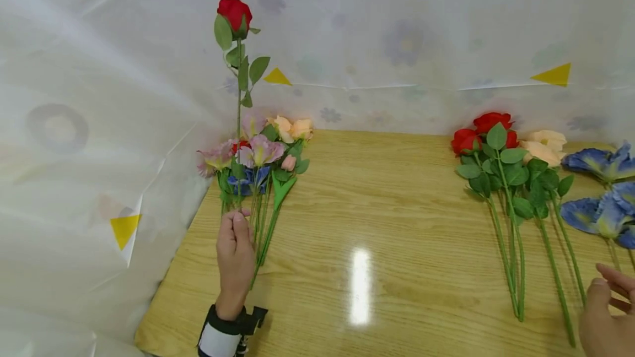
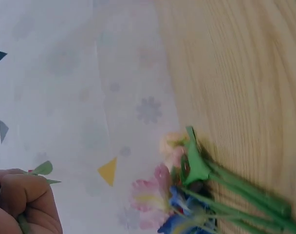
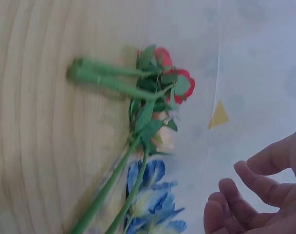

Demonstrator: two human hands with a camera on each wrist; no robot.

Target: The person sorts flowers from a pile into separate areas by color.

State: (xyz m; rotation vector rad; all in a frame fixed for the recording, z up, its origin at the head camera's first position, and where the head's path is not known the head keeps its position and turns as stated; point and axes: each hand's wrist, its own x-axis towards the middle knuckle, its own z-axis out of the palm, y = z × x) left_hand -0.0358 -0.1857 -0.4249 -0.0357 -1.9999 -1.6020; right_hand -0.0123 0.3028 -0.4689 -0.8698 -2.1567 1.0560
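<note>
My left hand (image 1: 236, 252) grips the green stem of a single red rose (image 1: 234, 15), which stands upright with its bloom high against the sheet. Behind that hand lies a mixed bunch with pink-purple flowers (image 1: 260, 151), peach roses (image 1: 292, 128) and a blue flower (image 2: 187, 207). The left wrist view shows the curled fingers (image 2: 28, 200) around the stem. At the lower right, my right hand (image 1: 612, 313) holds nothing, its fingers loosely bent. Nearest to it are a peach rose (image 1: 543, 147) with long stems, several red roses (image 1: 493, 122) and blue flowers (image 1: 602, 211).
A wooden table (image 1: 387, 208) carries the flowers, with a glare spot near its middle. Pale flower-patterned sheeting (image 1: 372, 32) hangs behind and to the left. Yellow triangles (image 1: 553, 75) are stuck on the sheeting.
</note>
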